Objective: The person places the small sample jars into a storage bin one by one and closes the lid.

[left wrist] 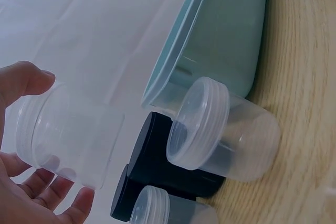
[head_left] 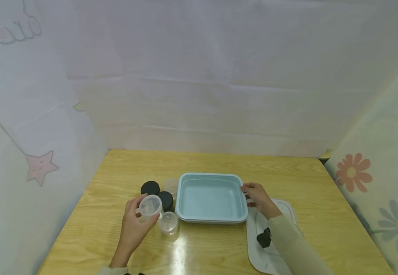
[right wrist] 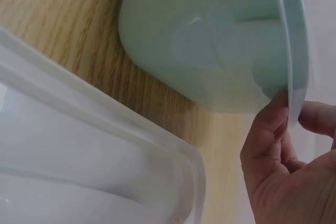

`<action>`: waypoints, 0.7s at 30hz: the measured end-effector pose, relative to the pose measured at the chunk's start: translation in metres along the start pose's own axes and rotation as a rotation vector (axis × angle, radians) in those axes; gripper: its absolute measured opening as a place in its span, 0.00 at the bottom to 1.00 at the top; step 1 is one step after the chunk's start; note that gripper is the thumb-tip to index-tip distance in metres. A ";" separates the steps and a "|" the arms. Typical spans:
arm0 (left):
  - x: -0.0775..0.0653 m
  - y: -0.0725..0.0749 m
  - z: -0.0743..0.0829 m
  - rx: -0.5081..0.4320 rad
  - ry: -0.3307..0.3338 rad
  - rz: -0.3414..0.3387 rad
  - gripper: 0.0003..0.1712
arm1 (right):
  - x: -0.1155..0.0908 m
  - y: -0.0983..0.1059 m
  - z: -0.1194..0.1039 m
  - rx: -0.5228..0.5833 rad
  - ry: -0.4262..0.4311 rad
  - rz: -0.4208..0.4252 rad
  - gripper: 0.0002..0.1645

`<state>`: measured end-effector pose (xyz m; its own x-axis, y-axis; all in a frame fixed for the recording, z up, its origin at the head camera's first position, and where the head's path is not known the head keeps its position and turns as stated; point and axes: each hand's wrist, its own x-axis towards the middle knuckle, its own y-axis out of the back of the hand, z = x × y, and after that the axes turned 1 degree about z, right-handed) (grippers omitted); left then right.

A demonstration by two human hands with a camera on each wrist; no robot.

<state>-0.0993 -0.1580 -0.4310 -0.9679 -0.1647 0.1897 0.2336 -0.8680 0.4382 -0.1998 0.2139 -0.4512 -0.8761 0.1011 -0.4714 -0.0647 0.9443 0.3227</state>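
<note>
My left hand (head_left: 133,225) holds a clear plastic jar (left wrist: 79,135) above the table, thumb on one side and fingers on the other. A second clear jar (head_left: 169,222) stands on the table just right of that hand. Behind are two black-lidded jars (head_left: 165,200) and another clear jar (head_left: 170,185), close against the bin's left side. The light blue rectangular bin (head_left: 211,219) stands at the table's middle, and nothing shows inside it. At its right edge my right hand (head_left: 259,198) pinches the rim (right wrist: 296,51) between thumb and fingers.
A white lid (head_left: 257,258) lies on the table right of the bin, partly under my right forearm. On it is a dark heart-shaped piece (head_left: 264,237). Patterned cloth walls (head_left: 202,114) enclose the wooden table (head_left: 116,168) at the back and both sides.
</note>
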 end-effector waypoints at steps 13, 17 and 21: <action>0.017 -0.021 0.013 -0.044 -0.002 -0.078 0.40 | -0.004 -0.002 -0.002 0.014 -0.003 -0.002 0.24; 0.027 -0.031 0.019 -0.036 -0.001 -0.118 0.39 | -0.001 -0.001 -0.001 0.017 -0.010 0.000 0.24; 0.038 -0.042 0.024 -0.051 -0.022 -0.153 0.38 | 0.000 0.000 -0.001 0.014 -0.007 0.000 0.24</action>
<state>-0.1439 -0.1165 -0.4210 -0.9894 -0.0188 0.1441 0.0782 -0.9050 0.4181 -0.1998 0.2132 -0.4507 -0.8725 0.1029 -0.4776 -0.0582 0.9487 0.3107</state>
